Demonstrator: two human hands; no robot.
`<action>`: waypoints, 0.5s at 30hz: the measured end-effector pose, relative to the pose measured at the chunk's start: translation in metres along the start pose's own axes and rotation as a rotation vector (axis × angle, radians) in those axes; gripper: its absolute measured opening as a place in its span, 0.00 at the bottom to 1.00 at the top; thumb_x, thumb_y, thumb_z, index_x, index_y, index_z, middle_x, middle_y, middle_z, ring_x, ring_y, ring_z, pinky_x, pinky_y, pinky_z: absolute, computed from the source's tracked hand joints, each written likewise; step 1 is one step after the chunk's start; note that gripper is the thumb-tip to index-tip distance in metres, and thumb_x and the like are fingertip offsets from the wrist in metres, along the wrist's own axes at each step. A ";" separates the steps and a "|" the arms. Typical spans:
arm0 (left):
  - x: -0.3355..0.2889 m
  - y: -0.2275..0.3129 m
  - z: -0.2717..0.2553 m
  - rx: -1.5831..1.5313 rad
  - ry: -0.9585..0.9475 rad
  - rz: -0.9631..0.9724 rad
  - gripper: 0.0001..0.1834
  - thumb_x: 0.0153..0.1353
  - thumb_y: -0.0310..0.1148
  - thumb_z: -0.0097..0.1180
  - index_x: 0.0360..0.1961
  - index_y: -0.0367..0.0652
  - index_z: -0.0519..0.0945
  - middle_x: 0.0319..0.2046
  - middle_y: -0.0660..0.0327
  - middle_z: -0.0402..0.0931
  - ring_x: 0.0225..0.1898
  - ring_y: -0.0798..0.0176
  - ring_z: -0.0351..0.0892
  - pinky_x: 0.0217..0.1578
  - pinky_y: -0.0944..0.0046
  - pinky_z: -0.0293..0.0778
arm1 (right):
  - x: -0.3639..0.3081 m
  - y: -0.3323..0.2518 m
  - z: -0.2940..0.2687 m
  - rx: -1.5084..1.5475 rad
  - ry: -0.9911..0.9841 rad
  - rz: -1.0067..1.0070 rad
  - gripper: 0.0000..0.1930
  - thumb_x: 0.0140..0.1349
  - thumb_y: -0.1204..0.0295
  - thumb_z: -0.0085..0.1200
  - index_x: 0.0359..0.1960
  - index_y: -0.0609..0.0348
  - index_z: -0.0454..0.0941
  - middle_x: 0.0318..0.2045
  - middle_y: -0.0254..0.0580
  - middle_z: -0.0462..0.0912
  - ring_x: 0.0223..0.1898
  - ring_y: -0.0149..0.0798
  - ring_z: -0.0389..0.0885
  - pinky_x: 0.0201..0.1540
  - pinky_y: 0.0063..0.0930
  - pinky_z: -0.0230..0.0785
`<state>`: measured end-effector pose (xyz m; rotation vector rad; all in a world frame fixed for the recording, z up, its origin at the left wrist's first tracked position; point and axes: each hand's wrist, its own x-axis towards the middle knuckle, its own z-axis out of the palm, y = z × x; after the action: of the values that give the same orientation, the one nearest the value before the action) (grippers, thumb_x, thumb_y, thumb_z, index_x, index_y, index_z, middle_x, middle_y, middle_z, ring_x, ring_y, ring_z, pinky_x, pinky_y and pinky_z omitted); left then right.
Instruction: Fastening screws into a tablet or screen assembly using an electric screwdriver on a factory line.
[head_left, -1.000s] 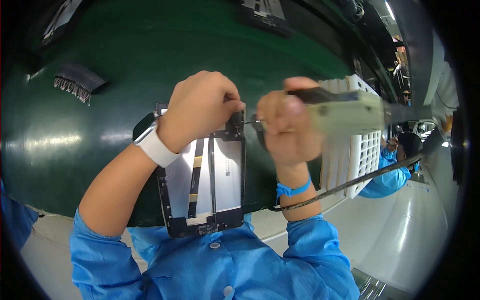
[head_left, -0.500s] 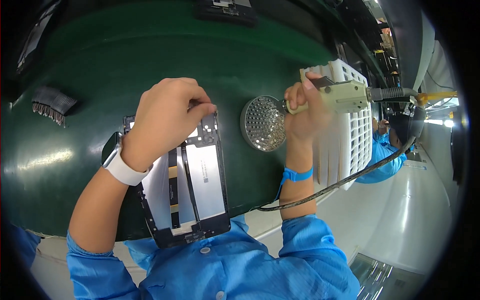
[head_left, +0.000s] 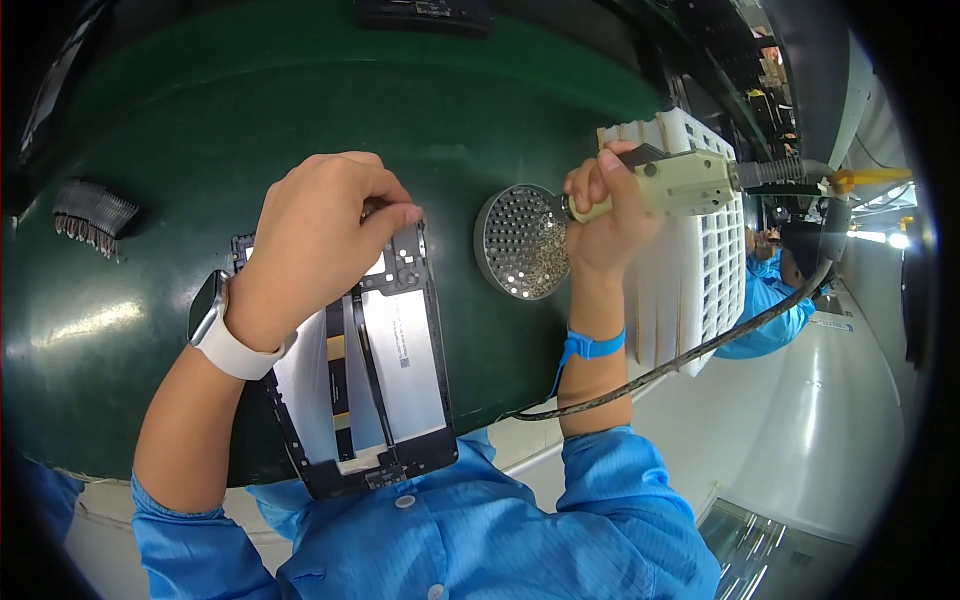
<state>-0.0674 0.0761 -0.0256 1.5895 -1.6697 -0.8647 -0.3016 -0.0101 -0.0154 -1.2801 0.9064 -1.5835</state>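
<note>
An opened tablet (head_left: pixel 412 350) with a black frame and silvery inside lies tilted toward my body at the table's front edge. My left hand (head_left: pixel 325 225), wearing a watch with a white band, curls over its far end. Thumb and index finger are closed at the tablet's far right corner; whatever lies between the fingertips is hidden. In my right hand (head_left: pixel 612 215) is a pale electric screwdriver (head_left: pixel 690 185) held sideways. Its tip points left at a round metal screw dish (head_left: pixel 520 240), which has rows of holes and many tiny loose screws.
White foam trays (head_left: pixel 690 240) with a grid of cells are stacked at the right. A dark cable (head_left: pixel 690 358) hangs down from the screwdriver side. Black bristly strips (head_left: pixel 92 212) lie on the left of the green table (head_left: pixel 180 150). Another person in blue (head_left: pixel 765 320) is beyond the trays.
The whole view has shifted slightly, with table items a little farther left. Both hands keep their grips, and the screwdriver tip stays at the screw dish.
</note>
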 end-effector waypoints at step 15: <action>0.000 -0.004 0.000 0.012 0.015 0.027 0.06 0.58 0.27 0.60 0.32 0.35 0.85 0.29 0.55 0.81 0.30 0.56 0.81 0.34 0.62 0.74 | -0.002 -0.002 0.003 -0.021 -0.008 -0.006 0.05 0.55 0.81 0.56 0.33 0.66 0.76 0.13 0.35 0.68 0.12 0.29 0.65 0.20 0.26 0.62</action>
<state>-0.0656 0.0762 -0.0288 1.5744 -1.6850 -0.8283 -0.2989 -0.0079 -0.0137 -1.3041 0.9168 -1.5767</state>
